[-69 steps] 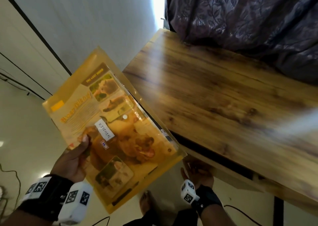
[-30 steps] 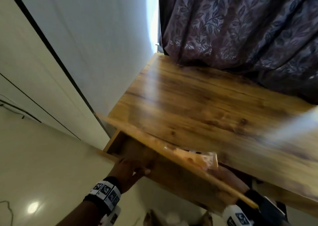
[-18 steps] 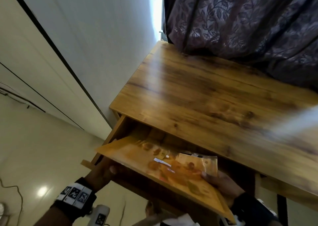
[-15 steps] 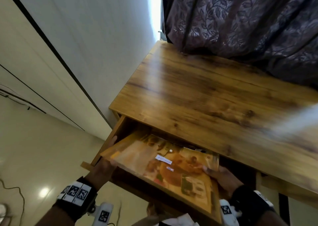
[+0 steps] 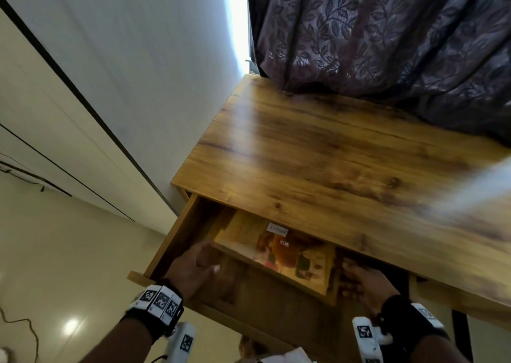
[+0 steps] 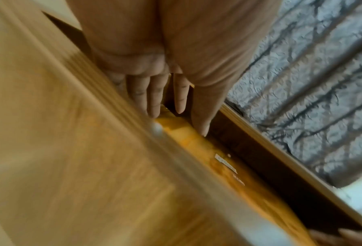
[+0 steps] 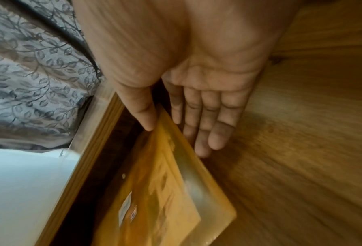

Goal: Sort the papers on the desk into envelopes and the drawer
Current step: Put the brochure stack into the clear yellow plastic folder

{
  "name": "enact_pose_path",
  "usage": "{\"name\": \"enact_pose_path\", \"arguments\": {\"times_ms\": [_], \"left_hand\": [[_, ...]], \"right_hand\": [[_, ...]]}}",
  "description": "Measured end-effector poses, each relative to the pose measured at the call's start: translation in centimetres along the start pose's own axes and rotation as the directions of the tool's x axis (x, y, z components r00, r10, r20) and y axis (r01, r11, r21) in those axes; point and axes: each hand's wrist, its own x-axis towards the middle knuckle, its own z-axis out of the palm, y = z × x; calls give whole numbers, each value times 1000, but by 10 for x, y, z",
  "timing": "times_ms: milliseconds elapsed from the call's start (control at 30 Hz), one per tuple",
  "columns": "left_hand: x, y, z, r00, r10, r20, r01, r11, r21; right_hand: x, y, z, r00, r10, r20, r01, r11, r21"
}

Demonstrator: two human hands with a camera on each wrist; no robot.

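A yellow see-through envelope (image 5: 276, 249) with printed papers inside and a white label (image 5: 277, 229) lies flat in the open drawer (image 5: 171, 241) under the desk top (image 5: 331, 155). My left hand (image 5: 196, 265) reaches into the drawer at the envelope's left end with straight fingers and holds nothing. In the left wrist view its fingers (image 6: 181, 99) stretch over the envelope (image 6: 196, 139). My right hand (image 5: 359, 279) is at the envelope's right end. In the right wrist view that hand (image 7: 196, 116) is flat, and its thumb touches the edge of the envelope (image 7: 165, 191).
A dark leaf-patterned curtain (image 5: 387, 44) hangs behind the desk. A white wall (image 5: 138, 58) runs close along the desk's left side. A cable (image 5: 25, 326) lies on the glossy floor at the lower left. The drawer's blurred wooden front (image 6: 70, 149) is near my wrists.
The envelope went from my raised left hand down into the opened drawer and now lies flat, pushed further in. Both hands have let go of it.
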Motion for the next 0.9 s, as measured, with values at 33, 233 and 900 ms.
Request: {"name": "enact_pose_path", "arguments": {"times_ms": [33,233,900], "left_hand": [[1,-5,0,1000,8,10,-9,998,67],[-14,-25,-2,980,-50,194,-49,881,472],[32,25,4,887,460,-33,-291,614,734]], "right_hand": [[-3,3,1,1000,-5,10,6,999,-42],[-28,14,2,985,-90,150,151,866,-477],[-57,-9,-2,798,-446,405,461,20,-887]]}}
